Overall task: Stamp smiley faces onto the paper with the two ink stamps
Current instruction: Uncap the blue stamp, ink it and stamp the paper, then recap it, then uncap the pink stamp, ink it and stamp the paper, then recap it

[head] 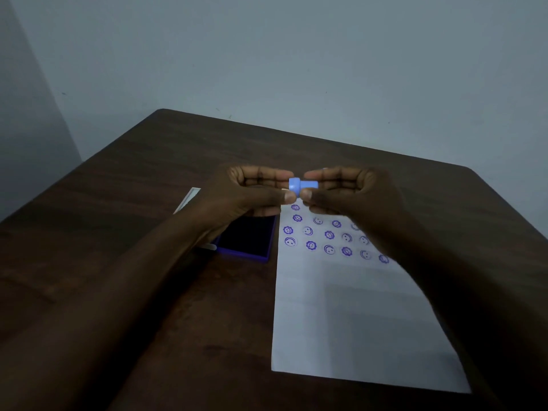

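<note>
A small blue stamp [302, 185] lies sideways in the air between both hands, above the far end of the paper. My left hand [252, 192] pinches its wide end with thumb and fingers. My right hand [345, 191] grips its narrow end. The white paper [355, 315] lies on the table and carries several rows of purple smiley and flower-face prints [329, 235] across its upper part. An open purple ink pad [247, 238] sits just left of the paper, partly hidden under my left wrist. A second stamp is not visible.
The dark wooden table [118, 232] holds everything. A pale flat strip, perhaps the ink pad's lid [186, 200], lies behind my left forearm. A grey wall stands behind the table's far edge.
</note>
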